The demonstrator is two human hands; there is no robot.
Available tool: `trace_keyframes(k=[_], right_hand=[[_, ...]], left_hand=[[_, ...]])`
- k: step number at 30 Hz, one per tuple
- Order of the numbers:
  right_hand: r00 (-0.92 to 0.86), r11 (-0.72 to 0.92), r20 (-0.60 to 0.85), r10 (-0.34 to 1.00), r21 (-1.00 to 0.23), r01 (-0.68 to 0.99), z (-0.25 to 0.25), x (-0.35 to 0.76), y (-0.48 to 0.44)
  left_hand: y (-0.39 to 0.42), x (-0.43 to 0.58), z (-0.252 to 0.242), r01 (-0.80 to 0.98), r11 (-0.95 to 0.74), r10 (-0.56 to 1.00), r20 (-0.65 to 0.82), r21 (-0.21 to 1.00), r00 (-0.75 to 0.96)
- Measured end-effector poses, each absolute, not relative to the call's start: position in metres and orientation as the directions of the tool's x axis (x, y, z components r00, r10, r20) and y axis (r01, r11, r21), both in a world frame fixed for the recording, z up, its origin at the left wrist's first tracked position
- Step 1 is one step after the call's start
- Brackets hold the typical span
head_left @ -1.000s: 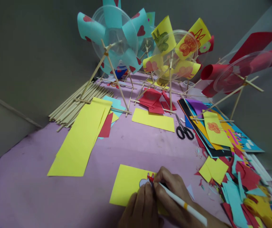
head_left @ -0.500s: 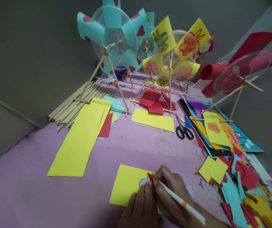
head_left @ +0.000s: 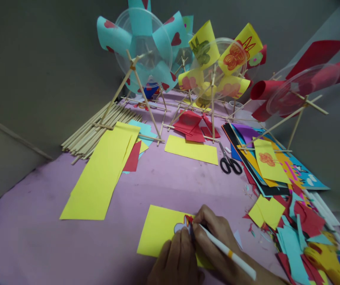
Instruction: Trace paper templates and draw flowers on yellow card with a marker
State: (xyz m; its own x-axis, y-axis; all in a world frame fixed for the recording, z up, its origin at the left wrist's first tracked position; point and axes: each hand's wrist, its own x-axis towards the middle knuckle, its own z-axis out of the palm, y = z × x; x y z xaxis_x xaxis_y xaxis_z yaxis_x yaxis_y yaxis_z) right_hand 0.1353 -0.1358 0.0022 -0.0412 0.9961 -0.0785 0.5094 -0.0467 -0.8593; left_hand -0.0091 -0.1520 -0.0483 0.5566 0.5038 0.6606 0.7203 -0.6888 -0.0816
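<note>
My left hand [head_left: 175,257] has its fingers together, tips pressing a small pale lilac paper cutout [head_left: 178,227] down on a yellow paper rectangle [head_left: 153,229]. Most of the cutout is hidden under my fingers. Gripped in my right hand [head_left: 214,237] is a white marker pen [head_left: 232,256] with an orange band. Its tip lies beside the cutout and is hidden by my fingers. A red drawn line and red marks show on the yellow paper along the cutout's upper edge.
Yellow strips [head_left: 98,178] lie left, near wooden sticks [head_left: 89,134]. Black-handled scissors [head_left: 230,165] lie beyond my hands. Paper scraps [head_left: 294,237] and yellow craft scissors [head_left: 325,257] are at the right. Paper pinwheels [head_left: 149,47] on stick frames stand at the back.
My right hand and the marker have shifted very slightly at the cutout's upper edge. My left hand stays in place, and the rest looks the same.
</note>
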Motion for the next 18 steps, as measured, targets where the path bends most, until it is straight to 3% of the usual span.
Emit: trace_keyframes(k=[6, 18], right_hand=[[0.009, -0.029, -0.028, 1.000, -0.886, 0.463, -0.007, 0.140, -0.140], [-0.160, 0.085, 0.009, 0.987, -0.877, 0.472, -0.013, 0.141, -0.141]], left_hand=[[-0.152, -0.008, -0.044, 0.720, -0.689, 0.510, 0.650, -0.083, 0.564], [-0.153, -0.007, -0.044, 0.723, -0.687, 0.501, 0.675, -0.070, 0.541]])
